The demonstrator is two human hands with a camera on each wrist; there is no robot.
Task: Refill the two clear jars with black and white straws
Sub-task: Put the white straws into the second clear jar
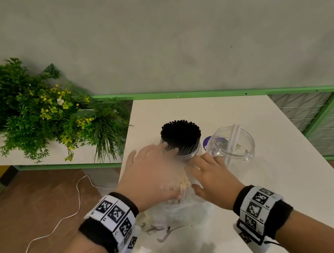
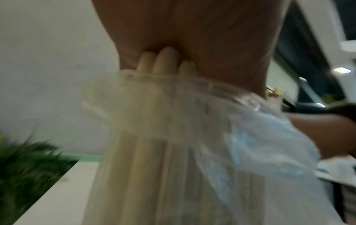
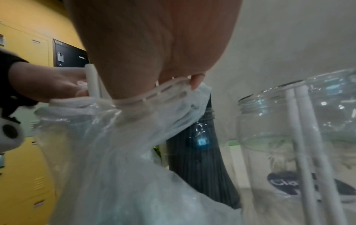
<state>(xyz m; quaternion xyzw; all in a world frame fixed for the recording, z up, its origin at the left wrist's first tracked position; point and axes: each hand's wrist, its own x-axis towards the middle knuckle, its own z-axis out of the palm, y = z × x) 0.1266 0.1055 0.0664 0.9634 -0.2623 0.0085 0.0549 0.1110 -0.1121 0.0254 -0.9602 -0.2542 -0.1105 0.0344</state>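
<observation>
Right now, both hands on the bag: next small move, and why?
Probably draw the white straws out of the clear plastic bag: left hand and right hand hold its mouth, and the near-empty clear jar holds two.

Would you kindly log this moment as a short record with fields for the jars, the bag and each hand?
black-straw jar: clear jar packed full of black straws, upright on the white table
other jar: clear jar to its right, holding only two white straws
bag: clear plastic bag of white straws, in front of the jars
left hand: left hand grips the bag's mouth, straw ends poking out beside it
right hand: right hand pinches the bag's rim on the opposite side
backdrop: green plants left of the table
</observation>
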